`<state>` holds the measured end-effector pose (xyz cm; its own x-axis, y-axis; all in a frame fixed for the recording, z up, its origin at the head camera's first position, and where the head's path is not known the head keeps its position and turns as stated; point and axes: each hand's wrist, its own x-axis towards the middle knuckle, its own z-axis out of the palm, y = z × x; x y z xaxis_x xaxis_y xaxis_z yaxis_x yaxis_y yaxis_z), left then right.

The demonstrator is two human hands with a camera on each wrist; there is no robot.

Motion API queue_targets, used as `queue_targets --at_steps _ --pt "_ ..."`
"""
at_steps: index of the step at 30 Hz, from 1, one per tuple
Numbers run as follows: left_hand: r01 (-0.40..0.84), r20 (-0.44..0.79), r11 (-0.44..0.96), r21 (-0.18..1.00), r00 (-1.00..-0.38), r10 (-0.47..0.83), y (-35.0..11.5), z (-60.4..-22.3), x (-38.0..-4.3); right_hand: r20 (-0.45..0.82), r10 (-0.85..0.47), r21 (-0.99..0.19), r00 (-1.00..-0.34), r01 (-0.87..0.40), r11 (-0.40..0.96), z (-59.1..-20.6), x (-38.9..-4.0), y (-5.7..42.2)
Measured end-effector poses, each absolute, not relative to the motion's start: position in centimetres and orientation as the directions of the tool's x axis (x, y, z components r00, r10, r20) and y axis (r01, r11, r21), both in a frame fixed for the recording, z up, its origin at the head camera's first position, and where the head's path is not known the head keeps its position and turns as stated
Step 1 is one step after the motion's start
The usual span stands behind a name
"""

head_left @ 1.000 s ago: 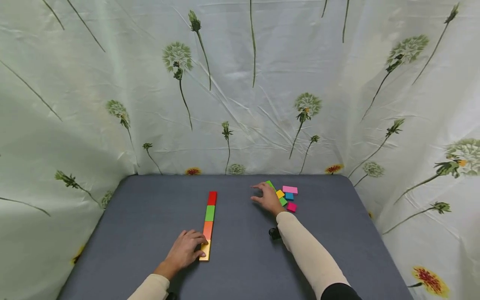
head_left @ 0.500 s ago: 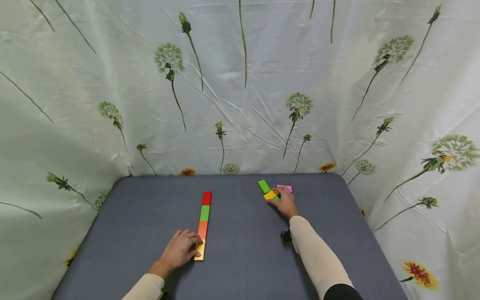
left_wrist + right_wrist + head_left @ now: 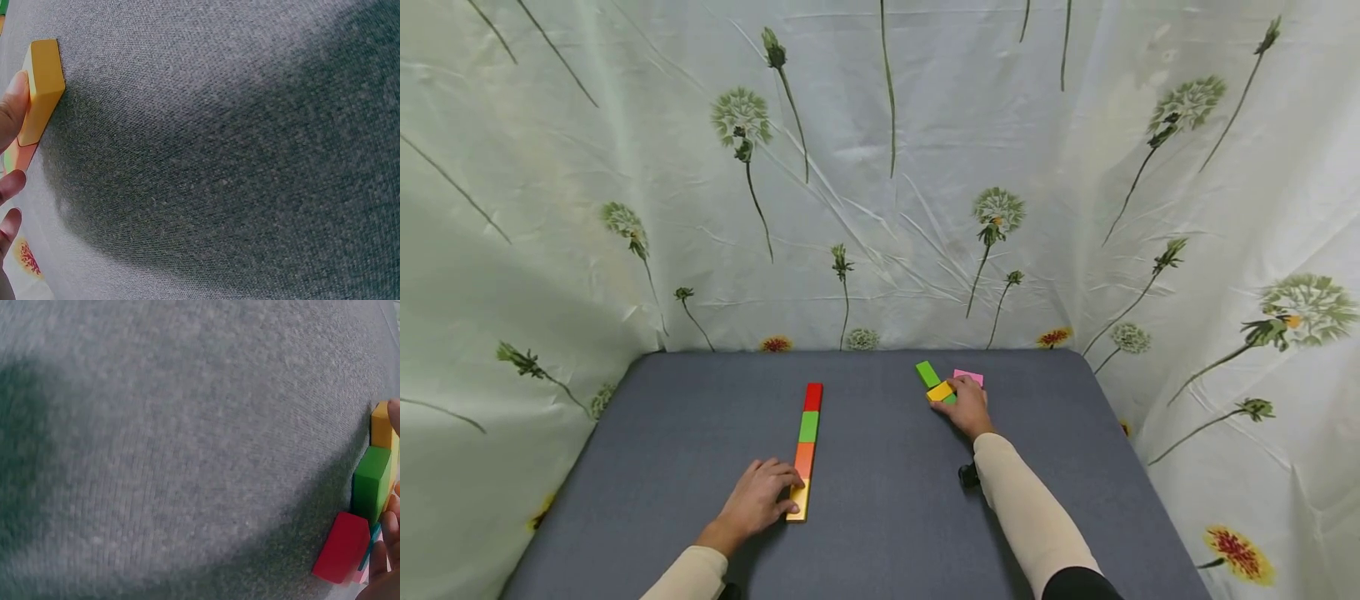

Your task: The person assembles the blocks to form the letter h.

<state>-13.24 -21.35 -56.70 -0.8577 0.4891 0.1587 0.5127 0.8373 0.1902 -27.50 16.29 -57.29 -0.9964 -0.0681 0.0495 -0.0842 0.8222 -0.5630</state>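
Observation:
In the head view, a straight row runs away from me: a yellow block (image 3: 798, 505), an orange block (image 3: 803, 460), a green block (image 3: 808, 427) and a red block (image 3: 813, 397). My left hand (image 3: 756, 501) rests thumb and index finger on the yellow block; in the left wrist view its other fingers are off that block (image 3: 47, 75). At the back right, my right hand (image 3: 967, 409) pinches another yellow block (image 3: 939, 391) between thumb and fingers. A green block (image 3: 372, 481) sits against it, with a crimson block (image 3: 342, 548) beside that.
Behind the right hand lie a light green block (image 3: 927, 373) and a pink block (image 3: 969, 377). A sliver of a blue block (image 3: 370, 547) shows past the crimson one. The grey table (image 3: 880, 500) ends at a flowered curtain (image 3: 865, 208).
My right hand has come back to the right over the loose blocks and taken hold of a yellow one, which has turned slightly. The left hand stays on the row's near block.

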Motion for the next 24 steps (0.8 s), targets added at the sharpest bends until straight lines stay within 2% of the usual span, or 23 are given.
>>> queue_targets --at_steps 10,20,24 --pt "0.502 0.151 0.844 0.188 -0.864 0.481 -21.2 -56.7 -13.3 0.038 -0.067 -0.562 -0.997 -0.077 0.823 -57.2 -28.0 16.2" --pt "0.512 0.152 0.837 0.193 -0.858 0.490 -21.1 -56.8 -13.4 -0.073 -0.056 -0.558 -0.996 -0.006 0.830 -56.4 -28.5 16.3" --pt "0.510 0.148 0.841 0.179 -0.859 0.490 -21.2 -56.8 -13.5 -0.081 -0.057 -0.531 -0.995 -0.005 0.847 -56.7 -28.8 16.2"
